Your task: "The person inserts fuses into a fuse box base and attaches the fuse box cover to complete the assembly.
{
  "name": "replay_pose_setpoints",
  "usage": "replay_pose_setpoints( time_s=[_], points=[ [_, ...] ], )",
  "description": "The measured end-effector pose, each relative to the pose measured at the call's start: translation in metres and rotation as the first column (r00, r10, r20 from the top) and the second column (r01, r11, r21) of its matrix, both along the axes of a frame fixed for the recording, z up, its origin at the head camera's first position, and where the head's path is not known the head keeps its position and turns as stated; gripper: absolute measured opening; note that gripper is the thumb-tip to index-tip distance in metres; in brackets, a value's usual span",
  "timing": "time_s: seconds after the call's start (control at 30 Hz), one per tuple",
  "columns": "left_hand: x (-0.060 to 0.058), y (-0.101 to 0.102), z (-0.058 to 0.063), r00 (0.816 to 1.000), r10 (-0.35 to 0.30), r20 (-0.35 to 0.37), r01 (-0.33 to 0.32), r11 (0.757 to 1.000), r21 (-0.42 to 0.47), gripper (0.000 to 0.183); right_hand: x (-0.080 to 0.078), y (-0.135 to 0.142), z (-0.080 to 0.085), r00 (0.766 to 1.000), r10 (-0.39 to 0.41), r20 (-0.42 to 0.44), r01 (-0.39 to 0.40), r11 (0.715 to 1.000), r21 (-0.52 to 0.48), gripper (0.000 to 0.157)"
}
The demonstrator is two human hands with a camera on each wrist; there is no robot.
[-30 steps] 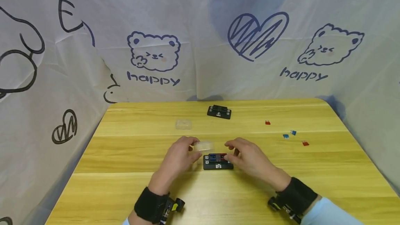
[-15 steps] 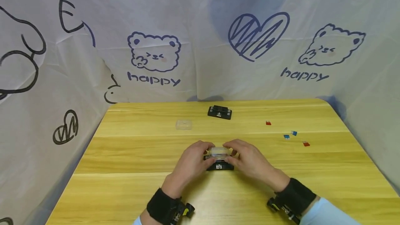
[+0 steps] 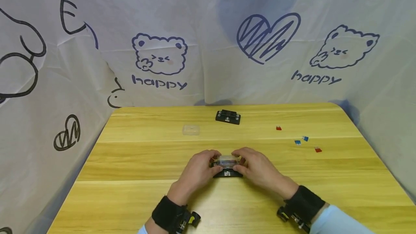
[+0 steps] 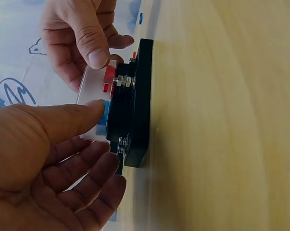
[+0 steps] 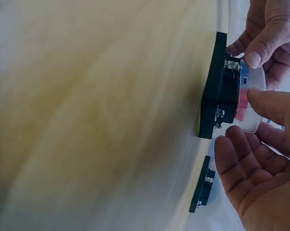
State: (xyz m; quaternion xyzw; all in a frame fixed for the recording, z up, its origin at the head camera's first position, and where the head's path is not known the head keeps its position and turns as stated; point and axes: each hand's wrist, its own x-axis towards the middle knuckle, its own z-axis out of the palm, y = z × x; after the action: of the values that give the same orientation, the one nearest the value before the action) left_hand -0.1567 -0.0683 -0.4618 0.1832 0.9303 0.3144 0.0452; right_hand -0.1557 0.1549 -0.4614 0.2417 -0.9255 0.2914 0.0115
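A black fuse block (image 3: 227,173) with metal screw terminals lies on the wooden table in front of the person. Red (image 4: 109,74) and blue blade fuses (image 4: 105,111) stand in it, seen through a clear plastic cover (image 3: 227,160) that sits over its raised middle. The left hand (image 3: 201,167) pinches the cover's left end between thumb and fingers. At the right end, the right hand (image 3: 258,167) pinches it the same way. Both thumbs press on the cover's near side, close above the black base.
Farther back lies a second black fuse block (image 3: 228,117), uncovered. A spare clear cover (image 3: 190,130) rests to its left. Loose red fuses (image 3: 317,150) and blue fuses (image 3: 297,142) are scattered at the right. A white cloth with drawings hangs behind the table.
The left hand has carried the clear cover rightward over the near fuse block, and the right hand has taken its other end. Lately both hands have lowered it onto the block.
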Motion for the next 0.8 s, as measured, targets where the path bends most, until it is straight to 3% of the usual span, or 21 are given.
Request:
replay_pose_setpoints(
  time_s=[0.8],
  points=[
    [-0.0002, -0.0012, -0.0024, 0.999, 0.002, 0.040, -0.001, 1.000, -0.014, 0.040, 0.0009, -0.0007, -0.0037, 1.000, -0.004, 0.018, 0.004, 1.000, 0.013, 0.040]
  ],
)
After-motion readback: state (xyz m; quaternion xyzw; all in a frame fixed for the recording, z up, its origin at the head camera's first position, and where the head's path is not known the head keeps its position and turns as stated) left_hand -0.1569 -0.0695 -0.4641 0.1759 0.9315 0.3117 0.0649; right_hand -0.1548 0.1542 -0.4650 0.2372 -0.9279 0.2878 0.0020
